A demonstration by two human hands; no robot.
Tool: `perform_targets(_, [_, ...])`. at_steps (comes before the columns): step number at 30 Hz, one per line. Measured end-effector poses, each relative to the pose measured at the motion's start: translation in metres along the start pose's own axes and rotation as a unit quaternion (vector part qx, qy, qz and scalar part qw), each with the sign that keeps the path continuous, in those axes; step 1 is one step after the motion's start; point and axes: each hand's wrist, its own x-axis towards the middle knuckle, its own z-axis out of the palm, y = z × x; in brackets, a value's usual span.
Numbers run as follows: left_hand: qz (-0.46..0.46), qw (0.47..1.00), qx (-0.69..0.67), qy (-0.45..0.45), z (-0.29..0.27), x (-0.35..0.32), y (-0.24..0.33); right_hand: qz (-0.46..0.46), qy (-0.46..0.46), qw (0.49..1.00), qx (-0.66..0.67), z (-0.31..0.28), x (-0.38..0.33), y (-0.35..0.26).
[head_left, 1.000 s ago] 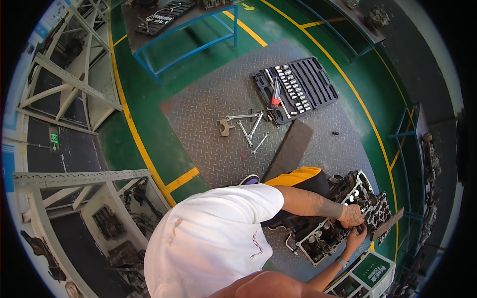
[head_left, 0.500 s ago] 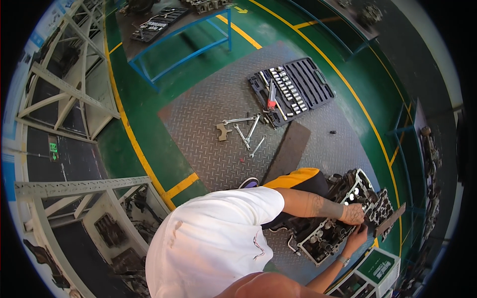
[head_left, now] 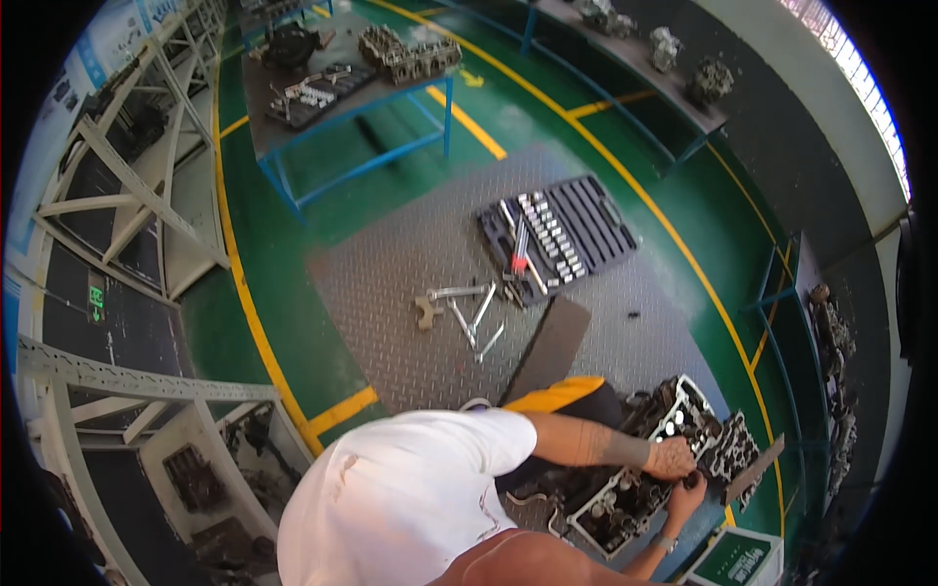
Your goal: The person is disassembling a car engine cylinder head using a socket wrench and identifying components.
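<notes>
The cylinder head (head_left: 640,488), a dark metal casting with many openings, is lying on the floor plate directly under both hands, and the person is bending over it. The left hand (head_left: 670,457) is resting on the upper face of the casting with the fingers curled down on it, seemingly steadying it. The right hand (head_left: 686,493), just below the left one, is closing around a small dark piece (head_left: 692,481); what this piece is, I cannot tell. To do this step well, I think the left hand should be pressing the casting firmly so that it is not sliding, while the right hand is working slowly and straight, without tilting. A second engine casting (head_left: 735,451) is lying just beyond the hands. Farther ahead of the hands, some loose wrenches (head_left: 467,311) are lying on the grey floor plate (head_left: 391,283), and beyond them an open socket set case (head_left: 557,234). Well apart, far in front, a blue-framed tabletop (head_left: 342,88) is carrying more parts.
</notes>
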Motion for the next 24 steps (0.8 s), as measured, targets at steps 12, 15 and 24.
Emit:
perform_targets(12, [-0.025,0.996,-0.011,-0.082,-0.015,0.0,0.004,0.004,0.029,0.997,-0.068,-0.005,-0.005,-0.005])
perform_targets(15, [-0.01,0.994,-0.001,-0.107,-0.015,-0.001,0.005,0.033,0.069,0.994,-0.083,-0.003,-0.007,0.0])
perform_targets(24, [0.008,0.999,0.02,0.037,0.004,-0.004,0.006,-0.126,0.05,0.984,-0.112,-0.004,-0.003,-0.008])
